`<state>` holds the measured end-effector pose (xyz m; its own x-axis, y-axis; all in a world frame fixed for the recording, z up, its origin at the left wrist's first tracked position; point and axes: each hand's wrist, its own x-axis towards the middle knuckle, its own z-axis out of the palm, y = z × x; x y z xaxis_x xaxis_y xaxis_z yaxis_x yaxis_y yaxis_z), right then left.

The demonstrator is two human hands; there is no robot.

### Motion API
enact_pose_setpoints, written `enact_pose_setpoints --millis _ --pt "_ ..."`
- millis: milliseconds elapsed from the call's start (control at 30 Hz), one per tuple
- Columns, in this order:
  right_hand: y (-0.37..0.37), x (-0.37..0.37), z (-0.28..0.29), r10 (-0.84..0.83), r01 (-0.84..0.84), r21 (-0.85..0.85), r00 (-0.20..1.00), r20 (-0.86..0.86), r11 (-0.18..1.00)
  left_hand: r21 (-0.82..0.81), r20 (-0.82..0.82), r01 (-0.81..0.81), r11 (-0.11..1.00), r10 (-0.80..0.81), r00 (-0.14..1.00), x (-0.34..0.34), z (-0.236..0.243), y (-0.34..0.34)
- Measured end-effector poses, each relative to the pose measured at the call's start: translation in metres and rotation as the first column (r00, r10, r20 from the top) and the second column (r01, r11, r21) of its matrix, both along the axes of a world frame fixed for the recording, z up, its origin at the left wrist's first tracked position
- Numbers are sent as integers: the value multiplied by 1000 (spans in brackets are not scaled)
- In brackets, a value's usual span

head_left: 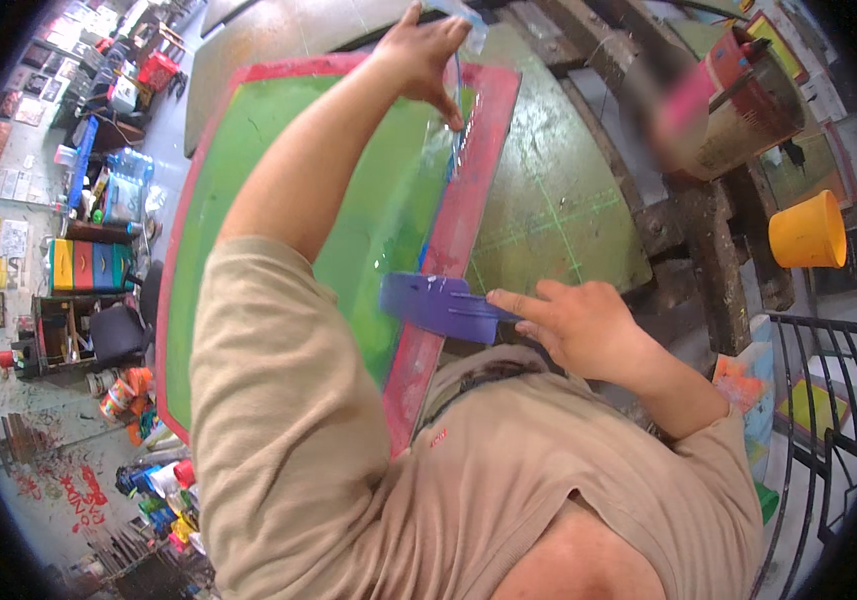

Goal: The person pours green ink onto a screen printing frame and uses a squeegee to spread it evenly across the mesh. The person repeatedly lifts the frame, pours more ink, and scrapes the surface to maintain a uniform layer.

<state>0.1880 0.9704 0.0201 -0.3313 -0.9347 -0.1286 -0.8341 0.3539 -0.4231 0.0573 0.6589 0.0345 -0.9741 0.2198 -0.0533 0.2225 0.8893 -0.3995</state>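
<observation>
A screen (218, 190) with green mesh and a red-bordered frame lies tilted before me, with glossy wet-looking patches and a blue strip along its right side. At its top right, my left hand (423, 65) has fingers spread, touching the edge beside a clear plastic piece (473, 35); whether it grips that piece is unclear. My right hand (573, 330) holds a purple plastic scraper (426, 302) by its handle, index finger extended along it, the blade over the screen's lower right border. My left forearm and sleeve hide part of the mesh.
A speckled green board (558, 220) lies right of the screen, on dark beams. Beyond are a rusty bucket (758, 110), a blurred pink shape, a yellow bucket (803, 230) and a black metal rack (818, 390). Cluttered shelves (88, 260) and an office chair (118, 335) stand left.
</observation>
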Motion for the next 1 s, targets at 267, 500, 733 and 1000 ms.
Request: enact_pose_setpoints --millis 267,500,733,1000 --pt "2 -14 6 -38 38 5 997 -62 999 138 39 -92 986 88 995 3 -9 -13" --pt "-9 -2 10 -3 7 112 999 -38 994 188 91 -68 980 52 994 -1 -2 -3" --pt "-4 -29 -5 -145 140 -62 984 -102 988 221 79 -100 970 84 993 3 -1 -3" --pt "-12 -28 -7 -90 87 -24 989 -120 996 128 63 -153 980 146 987 1 -13 -8"
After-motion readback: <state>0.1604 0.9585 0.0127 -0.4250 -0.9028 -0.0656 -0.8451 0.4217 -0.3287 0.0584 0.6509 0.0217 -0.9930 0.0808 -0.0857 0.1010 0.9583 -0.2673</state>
